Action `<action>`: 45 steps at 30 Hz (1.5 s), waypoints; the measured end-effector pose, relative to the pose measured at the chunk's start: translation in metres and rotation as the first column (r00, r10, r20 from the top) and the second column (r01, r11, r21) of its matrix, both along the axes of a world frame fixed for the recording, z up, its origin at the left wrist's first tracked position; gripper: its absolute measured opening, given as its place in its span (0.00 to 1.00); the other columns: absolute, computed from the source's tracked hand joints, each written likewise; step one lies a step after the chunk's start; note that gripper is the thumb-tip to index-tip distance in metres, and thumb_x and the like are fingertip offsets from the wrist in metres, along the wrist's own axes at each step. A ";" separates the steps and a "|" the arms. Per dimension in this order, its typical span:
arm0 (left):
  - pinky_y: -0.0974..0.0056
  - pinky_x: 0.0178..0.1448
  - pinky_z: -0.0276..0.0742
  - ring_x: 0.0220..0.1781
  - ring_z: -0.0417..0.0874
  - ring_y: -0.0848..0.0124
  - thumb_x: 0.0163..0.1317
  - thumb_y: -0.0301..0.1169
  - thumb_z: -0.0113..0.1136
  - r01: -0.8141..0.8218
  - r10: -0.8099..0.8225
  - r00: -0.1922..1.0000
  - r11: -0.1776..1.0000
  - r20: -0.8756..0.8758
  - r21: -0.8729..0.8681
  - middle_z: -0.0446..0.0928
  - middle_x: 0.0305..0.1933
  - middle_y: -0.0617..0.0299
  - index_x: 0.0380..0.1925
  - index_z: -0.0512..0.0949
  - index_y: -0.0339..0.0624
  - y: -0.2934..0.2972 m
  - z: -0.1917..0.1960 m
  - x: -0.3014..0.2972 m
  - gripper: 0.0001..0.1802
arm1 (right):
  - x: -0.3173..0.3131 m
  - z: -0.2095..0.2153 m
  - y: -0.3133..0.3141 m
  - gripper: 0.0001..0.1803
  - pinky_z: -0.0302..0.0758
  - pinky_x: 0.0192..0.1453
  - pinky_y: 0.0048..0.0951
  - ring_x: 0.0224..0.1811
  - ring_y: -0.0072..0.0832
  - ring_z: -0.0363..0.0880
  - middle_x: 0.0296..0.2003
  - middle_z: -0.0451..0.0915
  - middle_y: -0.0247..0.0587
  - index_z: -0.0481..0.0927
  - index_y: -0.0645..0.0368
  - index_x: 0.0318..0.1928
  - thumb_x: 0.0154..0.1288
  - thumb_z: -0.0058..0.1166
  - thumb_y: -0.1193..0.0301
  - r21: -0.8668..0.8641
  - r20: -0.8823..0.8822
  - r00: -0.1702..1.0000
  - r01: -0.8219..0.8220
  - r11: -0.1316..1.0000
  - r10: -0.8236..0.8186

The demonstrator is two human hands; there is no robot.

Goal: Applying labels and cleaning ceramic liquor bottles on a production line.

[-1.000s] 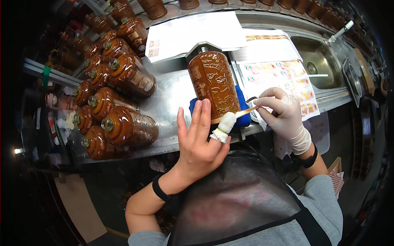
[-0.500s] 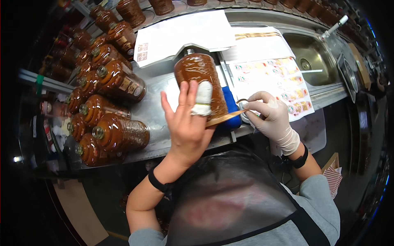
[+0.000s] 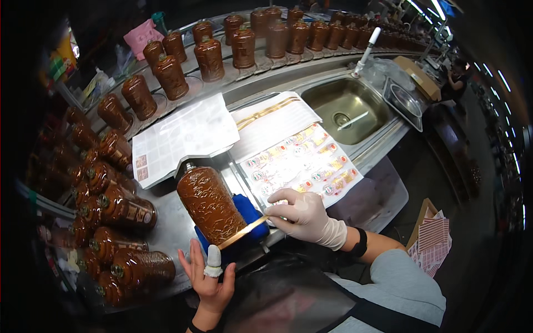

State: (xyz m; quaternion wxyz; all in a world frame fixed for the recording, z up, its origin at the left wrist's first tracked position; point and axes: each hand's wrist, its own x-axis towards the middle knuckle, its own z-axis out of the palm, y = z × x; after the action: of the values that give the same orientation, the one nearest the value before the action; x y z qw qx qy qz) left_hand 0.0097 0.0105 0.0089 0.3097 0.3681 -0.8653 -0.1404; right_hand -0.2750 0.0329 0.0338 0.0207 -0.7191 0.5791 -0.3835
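A brown embossed bottle (image 3: 207,203) lies on its side on a blue cloth (image 3: 251,211), its neck pointing away from me. A narrow gold strip (image 3: 242,231) runs across its near end and stretches off to the right. My right hand (image 3: 304,218), in a white glove, pinches the strip's free end between thumb and forefinger. Below the bottle is my left hand (image 3: 209,283), bare but for a white covering on one finger. Its fingers are spread and hold nothing, apart from the bottle.
Several finished-looking brown bottles (image 3: 129,206) lie stacked at left. Others stand along the conveyor (image 3: 244,83) behind. Label sheets (image 3: 302,161) and a white sheet (image 3: 180,139) lie beyond the bottle. A steel sink (image 3: 322,100) is at the far right, beside a wire tray (image 3: 404,100).
My left hand has come off the bottle and moved down toward me. My right hand still pinches the strip. The view has swung, showing more of the conveyor.
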 end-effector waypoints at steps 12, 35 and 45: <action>0.27 0.74 0.41 0.73 0.63 0.39 0.52 0.29 0.68 0.072 -0.059 0.991 0.992 0.124 -0.101 0.61 0.71 0.32 0.56 0.77 0.39 -0.010 0.016 -0.015 0.28 | 0.000 -0.019 0.000 0.06 0.75 0.26 0.28 0.25 0.29 0.82 0.38 0.82 0.32 0.84 0.50 0.35 0.57 0.65 0.70 -0.006 0.045 0.999 -0.015 1.000 0.015; 0.31 0.75 0.48 0.72 0.67 0.42 0.55 0.31 0.71 0.064 -0.077 0.994 0.985 -0.078 -0.161 0.71 0.66 0.42 0.64 0.69 0.30 -0.037 0.016 -0.045 0.37 | 0.007 -0.043 -0.004 0.05 0.76 0.29 0.35 0.27 0.35 0.82 0.36 0.80 0.32 0.82 0.51 0.35 0.59 0.60 0.66 0.039 0.131 0.991 0.030 0.999 -0.035; 0.36 0.77 0.46 0.74 0.66 0.48 0.57 0.25 0.66 0.045 -0.053 0.996 0.994 -0.077 -0.103 0.68 0.69 0.43 0.65 0.69 0.31 -0.025 0.011 -0.022 0.34 | 0.015 -0.031 -0.006 0.10 0.75 0.45 0.23 0.38 0.18 0.76 0.36 0.80 0.33 0.81 0.63 0.46 0.67 0.54 0.72 0.458 0.740 0.645 -0.279 0.844 -0.189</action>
State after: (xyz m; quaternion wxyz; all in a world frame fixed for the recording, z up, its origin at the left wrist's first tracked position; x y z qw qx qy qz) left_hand -0.0121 -0.0149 0.0196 0.3585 0.3249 -0.8671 -0.1183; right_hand -0.2604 0.0271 0.0024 0.4712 -0.4689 0.5792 -0.4718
